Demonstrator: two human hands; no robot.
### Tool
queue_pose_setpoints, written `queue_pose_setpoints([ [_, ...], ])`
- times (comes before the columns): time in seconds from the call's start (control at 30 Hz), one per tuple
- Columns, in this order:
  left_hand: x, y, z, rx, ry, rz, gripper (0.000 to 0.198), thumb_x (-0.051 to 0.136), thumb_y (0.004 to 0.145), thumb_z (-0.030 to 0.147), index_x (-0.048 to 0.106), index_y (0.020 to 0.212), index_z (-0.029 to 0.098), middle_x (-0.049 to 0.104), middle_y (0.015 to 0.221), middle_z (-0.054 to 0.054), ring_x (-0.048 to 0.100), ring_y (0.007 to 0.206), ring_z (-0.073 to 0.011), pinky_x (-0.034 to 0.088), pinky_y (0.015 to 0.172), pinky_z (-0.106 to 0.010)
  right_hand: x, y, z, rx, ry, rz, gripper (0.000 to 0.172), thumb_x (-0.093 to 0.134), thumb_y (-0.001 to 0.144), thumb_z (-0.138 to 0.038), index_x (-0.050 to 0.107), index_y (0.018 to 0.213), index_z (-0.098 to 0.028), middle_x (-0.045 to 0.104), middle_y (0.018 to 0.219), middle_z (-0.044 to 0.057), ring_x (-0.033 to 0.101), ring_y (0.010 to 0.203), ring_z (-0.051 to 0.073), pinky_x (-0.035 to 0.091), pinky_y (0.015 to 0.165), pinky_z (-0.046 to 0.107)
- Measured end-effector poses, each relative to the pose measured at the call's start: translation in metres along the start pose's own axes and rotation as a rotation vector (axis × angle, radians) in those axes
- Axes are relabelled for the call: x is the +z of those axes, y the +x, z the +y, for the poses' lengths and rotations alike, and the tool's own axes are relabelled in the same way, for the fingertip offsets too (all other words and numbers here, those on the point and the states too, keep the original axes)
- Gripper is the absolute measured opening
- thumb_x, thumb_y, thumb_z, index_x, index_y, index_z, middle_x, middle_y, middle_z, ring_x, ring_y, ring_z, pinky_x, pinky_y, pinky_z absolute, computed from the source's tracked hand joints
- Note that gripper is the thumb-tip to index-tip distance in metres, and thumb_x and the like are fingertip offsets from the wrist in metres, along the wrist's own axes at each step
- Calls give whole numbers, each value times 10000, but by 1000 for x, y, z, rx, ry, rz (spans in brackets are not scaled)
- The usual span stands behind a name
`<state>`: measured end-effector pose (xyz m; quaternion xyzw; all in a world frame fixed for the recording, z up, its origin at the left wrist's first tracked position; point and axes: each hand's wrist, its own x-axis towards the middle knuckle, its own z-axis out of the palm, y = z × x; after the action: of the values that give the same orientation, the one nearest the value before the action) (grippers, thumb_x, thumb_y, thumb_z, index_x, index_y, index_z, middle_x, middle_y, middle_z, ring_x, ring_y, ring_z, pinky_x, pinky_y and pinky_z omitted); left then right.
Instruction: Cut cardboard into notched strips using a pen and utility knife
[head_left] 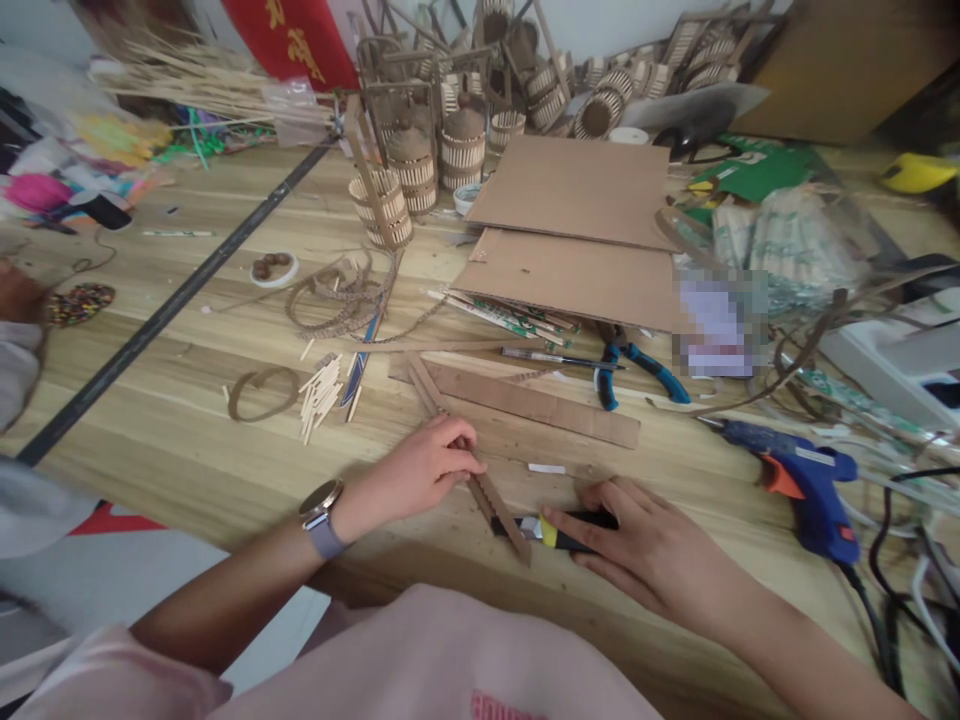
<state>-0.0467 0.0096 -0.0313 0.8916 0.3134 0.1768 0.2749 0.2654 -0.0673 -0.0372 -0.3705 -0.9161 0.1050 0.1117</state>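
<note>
My left hand [420, 465], with a watch on its wrist, pinches a narrow brown cardboard strip [499, 508] near its middle. The strip slants from the table's centre towards my body. In my right hand [649, 540] is a black and yellow utility knife [551, 533], held low over the table. Its front end lies at the strip's near end and passes behind it, so the blade tip is partly hidden. Beyond my hands lies a wider cardboard strip [540, 400]. A small white paper piece [547, 468] sits between the hands.
At right are a blue glue gun [802, 480], cables and blue-handled pliers [637, 370]. Cardboard sheets [570, 270] lie behind. Short sticks [321, 395], a coiled strip [262, 393] and braided cord [337, 300] are at left. Small slatted buckets [381, 208] stand at back. Another person's hand [19, 290] shows far left.
</note>
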Motion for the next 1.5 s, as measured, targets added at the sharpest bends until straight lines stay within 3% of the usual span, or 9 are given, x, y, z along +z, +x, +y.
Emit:
queue_pose_setpoints([
  [0.33, 0, 3, -3, 18, 8, -9, 205, 592, 925, 84, 763, 968, 189, 618, 980, -55, 567, 931, -168, 492, 854, -287, -8, 4, -10, 23, -14, 60, 354, 466, 1007, -316, 667, 1294, -263, 603, 918, 69, 606, 845, 198, 517, 713, 300],
  [0.77, 2, 3, -9, 22, -17, -25, 174, 613, 930, 114, 765, 964, 191, 614, 987, -56, 561, 950, -170, 488, 859, -283, 3, 3, -15, 60, -35, 58, 365, 471, 1007, -331, 634, 1329, -279, 578, 955, 75, 574, 874, 206, 501, 724, 318],
  [1.5, 0, 4, -11, 19, -34, -58, 188, 606, 928, 113, 767, 968, 204, 622, 998, -57, 570, 966, -172, 492, 873, -290, 1, 15, -18, 60, -65, 67, 352, 486, 990, -312, 663, 1291, -258, 601, 933, 83, 598, 848, 208, 518, 698, 316],
])
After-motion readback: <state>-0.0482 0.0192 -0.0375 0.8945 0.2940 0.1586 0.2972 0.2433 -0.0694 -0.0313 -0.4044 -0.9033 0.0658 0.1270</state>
